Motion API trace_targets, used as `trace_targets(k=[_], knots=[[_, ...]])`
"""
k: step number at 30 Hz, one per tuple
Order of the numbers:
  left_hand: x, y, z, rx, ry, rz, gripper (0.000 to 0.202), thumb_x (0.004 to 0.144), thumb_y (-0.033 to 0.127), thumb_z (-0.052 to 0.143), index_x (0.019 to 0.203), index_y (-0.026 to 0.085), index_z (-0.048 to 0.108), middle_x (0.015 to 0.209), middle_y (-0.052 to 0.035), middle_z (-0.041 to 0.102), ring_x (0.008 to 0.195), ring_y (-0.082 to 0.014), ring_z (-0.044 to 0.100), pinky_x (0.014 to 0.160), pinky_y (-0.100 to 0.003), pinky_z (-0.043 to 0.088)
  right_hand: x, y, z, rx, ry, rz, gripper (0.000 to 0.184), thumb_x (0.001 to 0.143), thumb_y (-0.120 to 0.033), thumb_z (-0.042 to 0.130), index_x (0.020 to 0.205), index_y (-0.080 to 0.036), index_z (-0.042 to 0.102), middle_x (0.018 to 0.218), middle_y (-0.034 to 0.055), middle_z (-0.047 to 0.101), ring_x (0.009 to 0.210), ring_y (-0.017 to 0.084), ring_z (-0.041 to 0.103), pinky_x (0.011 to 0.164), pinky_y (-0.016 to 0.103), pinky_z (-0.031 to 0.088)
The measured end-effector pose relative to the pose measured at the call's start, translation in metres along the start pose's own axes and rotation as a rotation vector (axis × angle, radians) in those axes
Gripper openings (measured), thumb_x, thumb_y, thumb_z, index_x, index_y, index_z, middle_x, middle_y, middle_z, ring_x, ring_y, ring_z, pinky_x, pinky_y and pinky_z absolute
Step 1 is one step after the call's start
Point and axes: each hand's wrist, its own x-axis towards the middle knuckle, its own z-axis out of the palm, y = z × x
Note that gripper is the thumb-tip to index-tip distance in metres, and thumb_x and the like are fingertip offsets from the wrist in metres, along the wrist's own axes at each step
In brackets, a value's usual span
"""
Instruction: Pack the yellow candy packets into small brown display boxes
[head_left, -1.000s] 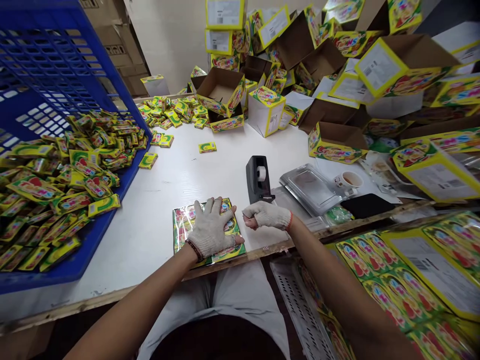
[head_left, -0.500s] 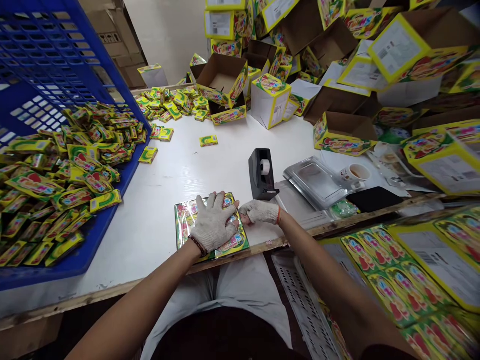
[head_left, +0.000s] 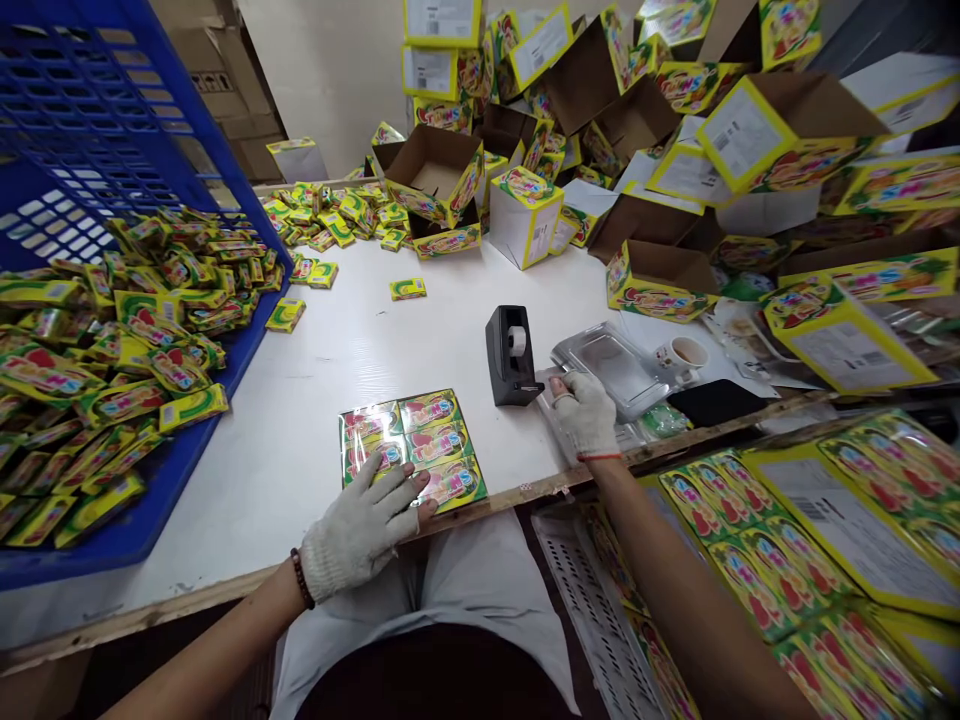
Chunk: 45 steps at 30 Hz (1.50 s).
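Observation:
My left hand (head_left: 367,525), in a white knit glove with bare fingertips, lies open with fingers spread over the lower edge of a flat pack (head_left: 431,440). Shiny clear film covers this pack of several small yellow-green fruit-print boxes, at the table's front edge. My right hand (head_left: 589,412), gloved alike, is closed with bent fingers above clear plastic sheets (head_left: 551,425), right of the black tape dispenser (head_left: 510,355). Whatever its fingers hold, if anything, is hidden. The dispenser stands upright with a white-cored roll in it.
A blue crate (head_left: 225,400) full of small boxes stands at left. More loose boxes (head_left: 337,215) and open display cartons (head_left: 435,170) crowd the back. Right of my hand are a clear plastic tray (head_left: 611,365) and a cup (head_left: 682,355). Wrapped packs (head_left: 750,540) fill the lower right.
My left hand has slid down and left, uncovering most of the pack. My right hand has left the pack's right edge and moved right, past the tape dispenser, to the plastic sheets.

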Motion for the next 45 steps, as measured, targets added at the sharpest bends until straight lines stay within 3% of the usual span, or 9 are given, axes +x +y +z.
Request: trace_targets(k=[5, 10, 14, 18, 26, 31, 34, 37, 45], knots=[[0.032, -0.011, 0.003, 0.009, -0.022, -0.191, 0.058, 0.082, 0.020, 0.059, 0.139, 0.026, 0.053, 0.149, -0.0119, 0.052, 0.134, -0.0355, 0.046, 0.112, -0.067, 0.026, 0.030, 0.002, 0.023, 0.003, -0.134, 0.051, 0.031, 0.086, -0.038, 0.050, 0.072, -0.019, 0.070, 0.105, 0.0128, 0.070, 0.104, 0.025, 0.061, 0.095, 0.036, 0.044], [0.063, -0.023, 0.008, -0.012, 0.132, -0.363, 0.038, 0.090, 0.021, 0.052, 0.126, 0.023, 0.065, 0.143, -0.0118, 0.058, 0.131, -0.0332, 0.050, 0.110, -0.063, 0.032, 0.019, -0.008, 0.029, 0.031, -0.032, 0.058, 0.025, 0.079, -0.038, 0.058, 0.074, -0.018, 0.071, 0.120, 0.0136, 0.066, 0.105, 0.024, 0.061, 0.090, 0.033, 0.047], [0.058, -0.026, 0.023, -0.040, 0.223, -0.353, 0.038, 0.085, 0.011, 0.052, 0.116, 0.024, 0.070, 0.133, -0.0098, 0.065, 0.125, -0.0290, 0.055, 0.112, -0.059, 0.032, -0.013, -0.004, 0.018, 0.094, 0.038, 0.117, 0.033, 0.076, -0.050, 0.059, 0.074, -0.020, 0.070, 0.100, 0.0108, 0.070, 0.090, 0.024, 0.061, 0.077, 0.032, 0.046], [0.051, -0.028, 0.027, -0.027, 0.255, -0.292, 0.035, 0.086, 0.009, 0.049, 0.110, 0.022, 0.071, 0.127, -0.0107, 0.069, 0.120, -0.0269, 0.060, 0.110, -0.057, 0.037, -0.035, 0.008, 0.027, 0.253, -0.069, 0.259, 0.042, 0.074, -0.062, 0.054, 0.072, -0.022, 0.063, 0.070, 0.0049, 0.064, 0.072, 0.021, 0.057, 0.064, 0.030, 0.042], [0.039, -0.033, 0.028, -0.087, 0.190, -0.249, 0.036, 0.085, 0.006, 0.048, 0.107, 0.023, 0.070, 0.127, -0.0087, 0.069, 0.126, -0.0260, 0.057, 0.118, -0.062, 0.028, -0.044, 0.022, 0.050, 0.401, -0.170, 0.387, 0.040, 0.067, -0.065, 0.051, 0.069, -0.025, 0.049, 0.056, 0.0001, 0.051, 0.052, 0.016, 0.050, 0.049, 0.028, 0.038], [0.040, -0.029, 0.024, -0.137, 0.272, -0.267, 0.027, 0.084, 0.007, 0.048, 0.091, 0.022, 0.070, 0.121, -0.0090, 0.069, 0.117, -0.0235, 0.060, 0.115, -0.057, 0.035, -0.077, -0.017, 0.043, 0.529, -0.436, 0.232, 0.042, 0.070, -0.065, 0.060, 0.070, -0.023, 0.054, 0.060, -0.0002, 0.056, 0.056, 0.015, 0.051, 0.054, 0.027, 0.042], [0.042, -0.025, 0.021, -0.168, 0.364, -0.313, 0.021, 0.084, 0.009, 0.049, 0.085, 0.020, 0.067, 0.109, -0.0114, 0.068, 0.103, -0.0224, 0.060, 0.099, -0.047, 0.051, -0.094, -0.051, 0.051, 0.622, -0.669, 0.122, 0.041, 0.078, -0.063, 0.057, 0.069, -0.023, 0.054, 0.061, -0.0004, 0.057, 0.056, 0.014, 0.051, 0.056, 0.027, 0.042], [0.041, -0.024, 0.024, -0.168, 0.403, -0.366, 0.018, 0.085, 0.010, 0.047, 0.088, 0.018, 0.064, 0.104, -0.0125, 0.065, 0.098, -0.0217, 0.059, 0.091, -0.042, 0.054, -0.100, -0.072, 0.064, 0.614, -0.744, 0.088, 0.040, 0.080, -0.060, 0.054, 0.064, -0.024, 0.051, 0.059, -0.0002, 0.056, 0.055, 0.014, 0.049, 0.055, 0.028, 0.042], [0.045, -0.016, 0.015, -0.024, 0.104, -0.341, 0.053, 0.078, 0.012, 0.057, 0.130, 0.021, 0.060, 0.149, -0.0172, 0.044, 0.134, -0.0332, 0.044, 0.115, -0.061, 0.028, -0.099, -0.066, 0.079, 0.569, -0.726, 0.107, 0.033, 0.081, -0.052, 0.054, 0.065, -0.023, 0.052, 0.058, -0.0001, 0.057, 0.060, 0.016, 0.055, 0.061, 0.028, 0.045]])
